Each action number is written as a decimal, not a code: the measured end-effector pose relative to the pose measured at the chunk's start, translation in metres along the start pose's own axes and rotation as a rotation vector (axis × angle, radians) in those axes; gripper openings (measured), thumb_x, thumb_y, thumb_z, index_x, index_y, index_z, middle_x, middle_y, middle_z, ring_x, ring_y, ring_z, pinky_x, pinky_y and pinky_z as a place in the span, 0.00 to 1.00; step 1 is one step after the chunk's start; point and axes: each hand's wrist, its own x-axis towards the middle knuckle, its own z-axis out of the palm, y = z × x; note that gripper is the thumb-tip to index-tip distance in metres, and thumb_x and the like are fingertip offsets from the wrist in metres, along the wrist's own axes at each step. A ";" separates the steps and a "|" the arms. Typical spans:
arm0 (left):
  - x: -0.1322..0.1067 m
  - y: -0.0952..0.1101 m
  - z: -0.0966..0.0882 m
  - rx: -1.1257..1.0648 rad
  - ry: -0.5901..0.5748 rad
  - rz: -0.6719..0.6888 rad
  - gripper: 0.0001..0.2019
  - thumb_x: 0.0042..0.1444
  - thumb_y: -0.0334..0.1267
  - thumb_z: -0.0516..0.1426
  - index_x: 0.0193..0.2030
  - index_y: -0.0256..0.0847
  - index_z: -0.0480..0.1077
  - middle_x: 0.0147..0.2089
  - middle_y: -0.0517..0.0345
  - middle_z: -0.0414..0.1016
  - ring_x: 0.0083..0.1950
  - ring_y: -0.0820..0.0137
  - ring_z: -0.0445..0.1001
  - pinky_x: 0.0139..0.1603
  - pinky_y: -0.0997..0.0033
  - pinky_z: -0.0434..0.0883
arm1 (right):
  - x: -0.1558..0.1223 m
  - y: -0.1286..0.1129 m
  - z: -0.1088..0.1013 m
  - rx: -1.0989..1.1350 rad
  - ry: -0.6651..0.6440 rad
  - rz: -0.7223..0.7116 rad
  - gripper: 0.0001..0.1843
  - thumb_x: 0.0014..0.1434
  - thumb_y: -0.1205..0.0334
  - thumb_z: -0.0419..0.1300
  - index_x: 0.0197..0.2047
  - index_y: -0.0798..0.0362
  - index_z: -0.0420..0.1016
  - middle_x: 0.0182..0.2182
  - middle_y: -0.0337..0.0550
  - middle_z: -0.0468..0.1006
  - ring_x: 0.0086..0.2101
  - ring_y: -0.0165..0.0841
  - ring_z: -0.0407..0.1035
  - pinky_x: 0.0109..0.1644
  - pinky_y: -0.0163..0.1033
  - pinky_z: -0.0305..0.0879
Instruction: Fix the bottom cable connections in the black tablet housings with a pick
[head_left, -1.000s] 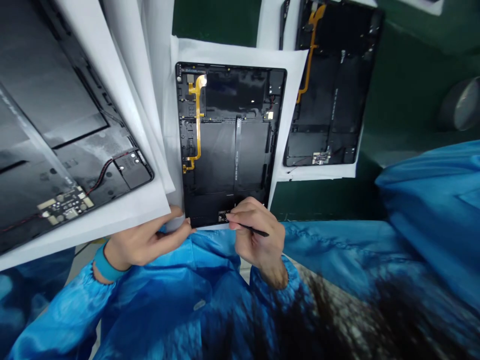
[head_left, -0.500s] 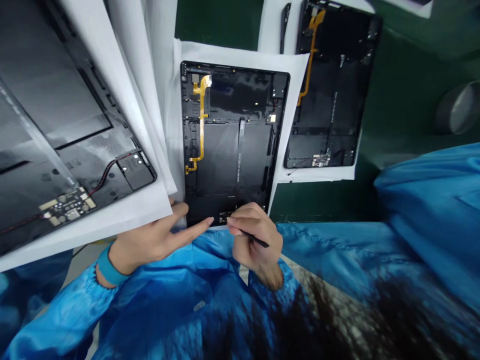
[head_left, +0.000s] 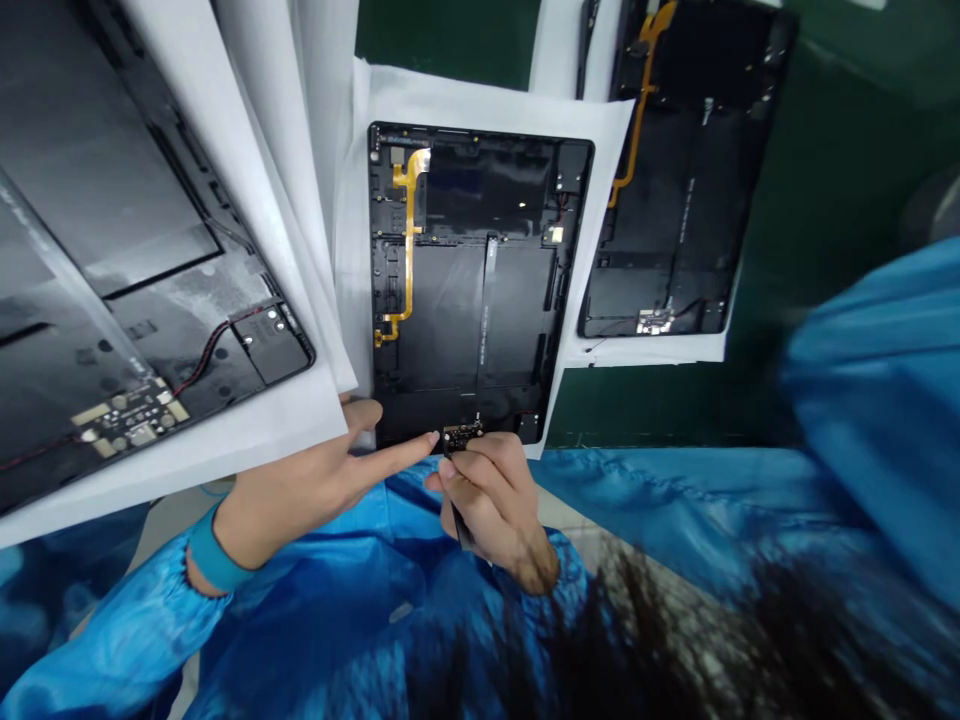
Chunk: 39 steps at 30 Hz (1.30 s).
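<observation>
In front of me a black tablet back shell [head_left: 442,330] lies on white sheeting, with an orange flex cable [head_left: 409,250] along its left side. A small circuit board [head_left: 463,433] sits at its near edge. My right hand [head_left: 495,500] pinches a slim black stick-like tool [head_left: 459,525] whose tip is near the board's left end; I cannot tell whether it touches. My left hand [head_left: 322,480] holds nothing visible; its index finger stretches along the near edge to the left of the board. Its other fingers are partly hidden by white sheeting.
At the left, a larger-looking tablet shell [head_left: 150,260] rests on raised white sheets [head_left: 300,410], overhanging my left hand. Another shell [head_left: 660,230] lies at the back right, beside a dark slim object [head_left: 587,45]. A blue sleeve [head_left: 885,400] reaches in from the right.
My right hand has shifted left and down, and its tool has turned steeper, its tip now at the board's left end. More of the board shows. The left index finger keeps its place.
</observation>
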 end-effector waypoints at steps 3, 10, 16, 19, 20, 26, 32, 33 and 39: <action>-0.003 0.000 0.000 0.029 -0.022 0.004 0.26 0.63 0.39 0.61 0.66 0.68 0.68 0.46 0.54 0.74 0.38 0.65 0.75 0.32 0.70 0.75 | 0.001 -0.002 -0.002 -0.011 -0.020 0.025 0.13 0.60 0.76 0.63 0.47 0.55 0.71 0.28 0.43 0.79 0.32 0.38 0.71 0.32 0.46 0.71; -0.008 0.001 0.005 0.074 -0.021 -0.009 0.28 0.64 0.43 0.60 0.69 0.71 0.63 0.45 0.53 0.71 0.38 0.65 0.73 0.30 0.73 0.70 | 0.005 -0.014 -0.006 -0.029 -0.034 0.110 0.14 0.58 0.78 0.62 0.46 0.56 0.71 0.26 0.43 0.76 0.29 0.38 0.69 0.29 0.47 0.70; -0.005 0.002 0.003 0.063 -0.025 -0.006 0.30 0.61 0.41 0.63 0.67 0.72 0.64 0.46 0.55 0.70 0.40 0.66 0.71 0.34 0.72 0.69 | -0.001 -0.017 0.000 -0.048 -0.026 0.121 0.14 0.57 0.77 0.63 0.46 0.57 0.72 0.27 0.46 0.77 0.29 0.40 0.70 0.32 0.49 0.72; -0.005 0.001 0.001 0.088 -0.055 -0.007 0.29 0.63 0.41 0.61 0.69 0.71 0.63 0.47 0.55 0.71 0.40 0.68 0.71 0.35 0.73 0.66 | -0.003 -0.016 0.000 -0.026 -0.013 0.126 0.16 0.58 0.75 0.64 0.49 0.56 0.72 0.26 0.42 0.77 0.28 0.39 0.71 0.32 0.48 0.73; -0.004 0.000 0.001 0.086 -0.061 0.007 0.29 0.64 0.41 0.60 0.69 0.70 0.63 0.48 0.55 0.72 0.40 0.68 0.72 0.34 0.73 0.66 | -0.004 -0.015 -0.001 -0.008 -0.010 0.134 0.16 0.59 0.74 0.64 0.50 0.55 0.72 0.27 0.41 0.77 0.28 0.38 0.72 0.32 0.47 0.73; -0.004 -0.006 -0.003 -0.061 0.058 0.026 0.20 0.68 0.42 0.59 0.65 0.57 0.70 0.43 0.56 0.75 0.38 0.68 0.75 0.34 0.72 0.68 | -0.011 -0.006 -0.029 0.005 0.271 0.378 0.10 0.67 0.63 0.56 0.46 0.42 0.76 0.30 0.41 0.76 0.32 0.43 0.72 0.34 0.54 0.74; -0.013 0.019 -0.012 -0.252 0.250 -0.381 0.11 0.65 0.30 0.60 0.53 0.41 0.76 0.45 0.53 0.79 0.43 0.66 0.80 0.50 0.67 0.77 | -0.014 0.014 -0.060 0.018 0.297 0.818 0.14 0.69 0.59 0.55 0.51 0.41 0.81 0.49 0.47 0.82 0.41 0.42 0.78 0.44 0.54 0.77; -0.014 0.025 -0.016 -0.243 0.231 -0.452 0.14 0.64 0.30 0.60 0.56 0.42 0.75 0.48 0.52 0.80 0.47 0.63 0.80 0.53 0.64 0.77 | -0.013 0.016 -0.062 0.091 0.259 0.868 0.14 0.70 0.57 0.56 0.54 0.41 0.80 0.48 0.47 0.83 0.37 0.40 0.78 0.40 0.51 0.78; -0.011 0.041 -0.030 -0.340 0.115 -0.524 0.28 0.68 0.35 0.57 0.74 0.50 0.60 0.64 0.57 0.73 0.62 0.59 0.76 0.65 0.56 0.76 | 0.016 0.020 -0.055 0.363 0.142 1.112 0.21 0.66 0.45 0.60 0.50 0.51 0.82 0.28 0.42 0.80 0.26 0.32 0.70 0.32 0.39 0.74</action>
